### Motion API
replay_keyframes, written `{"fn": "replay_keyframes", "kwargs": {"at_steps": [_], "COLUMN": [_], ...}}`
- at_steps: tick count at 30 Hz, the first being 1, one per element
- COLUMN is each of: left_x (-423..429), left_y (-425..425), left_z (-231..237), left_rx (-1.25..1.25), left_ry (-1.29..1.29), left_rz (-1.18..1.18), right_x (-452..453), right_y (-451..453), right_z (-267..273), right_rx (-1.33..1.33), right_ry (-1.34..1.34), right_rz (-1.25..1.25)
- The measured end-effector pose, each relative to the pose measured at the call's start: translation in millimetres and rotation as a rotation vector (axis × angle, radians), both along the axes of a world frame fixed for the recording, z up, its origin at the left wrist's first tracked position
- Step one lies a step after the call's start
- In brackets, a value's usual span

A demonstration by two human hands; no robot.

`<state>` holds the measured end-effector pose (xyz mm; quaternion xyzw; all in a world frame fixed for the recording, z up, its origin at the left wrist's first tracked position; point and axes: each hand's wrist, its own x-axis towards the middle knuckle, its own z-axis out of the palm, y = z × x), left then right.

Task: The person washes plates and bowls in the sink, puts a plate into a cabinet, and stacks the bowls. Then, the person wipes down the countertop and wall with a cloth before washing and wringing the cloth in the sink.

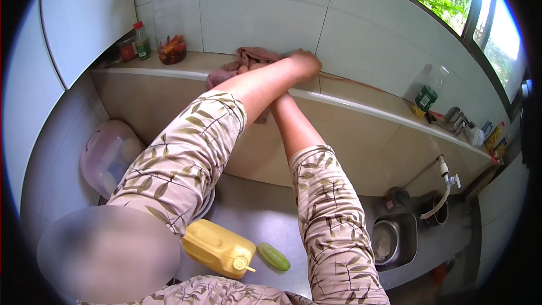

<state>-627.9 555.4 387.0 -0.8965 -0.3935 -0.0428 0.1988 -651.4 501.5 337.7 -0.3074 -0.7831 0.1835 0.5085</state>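
My forearms cross over a tiled ledge, the left one on top. My left hand [308,64] is by the wall at the ledge, its fingers bent and turned away, so whatever it holds is hidden. Fingers of my right hand [244,69] show on a bunched, dull pink cloth [223,74]; the left forearm hides the rest of that hand. The cloth lies along the ledge and touches the wall. A thin reddish cord [351,81] runs along the ledge to the right of my left hand.
A large plastic bottle [169,21] and a green-labelled bottle [143,46] stand left; another bottle [425,97] and packets stand right. Below are a yellow jerrycan [220,245], a cucumber [273,256], a tap [449,181], a steel sink [408,237] and a translucent pinkish bag [106,152].
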Motion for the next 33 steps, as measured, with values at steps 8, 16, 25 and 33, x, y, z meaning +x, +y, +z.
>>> {"fn": "replay_keyframes", "kwargs": {"at_steps": [8,16,25,33], "left_x": [-2,-129,-254,-291], "left_y": [-9,-16,-32,-46], "left_z": [39,67,2,-4], "left_rx": [0.407,0.399,0.204,0.302], "left_ry": [-0.205,-0.444,-0.794,-0.804], "left_rz": [-0.262,-0.124,0.03,0.089], "right_x": [39,175,323,415], "right_y": [33,-16,-28,-27], "right_z": [-10,27,10,17], "right_rx": [0.293,-0.293,-0.287,-0.268], "right_ry": [-0.431,-0.702,-0.57,0.221], "right_rz": [-0.165,-0.638,-0.999,-0.879]}}
